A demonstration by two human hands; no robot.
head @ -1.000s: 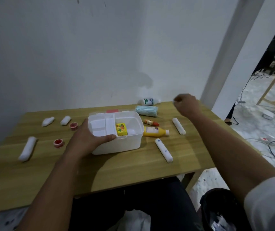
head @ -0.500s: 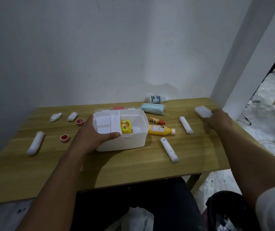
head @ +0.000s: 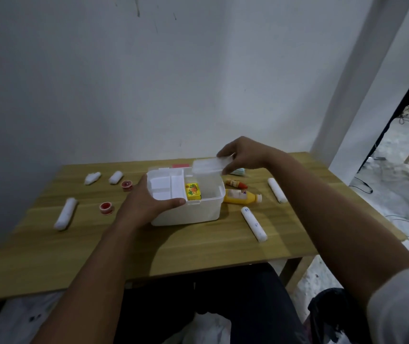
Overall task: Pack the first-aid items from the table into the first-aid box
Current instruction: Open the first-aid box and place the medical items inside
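Left of the first-aid box [head: 186,194] lie three white rolls [head: 65,217] and two red-capped pots [head: 106,208]; the left hand [head: 149,203] clamps the box's near-left rim, fingers [head: 176,201] hooked over it. Above the box's right compartment – beside one yellow carton [head: 193,191] – the right hand [head: 242,155] pinches a clear flat pack [head: 208,165], which could catch the rim and tip out if released askew. Right of the box on the worktop [head: 198,247]: one yellow bottle [head: 242,196], one small orange tube [head: 235,183], two white rolls [head: 253,224].
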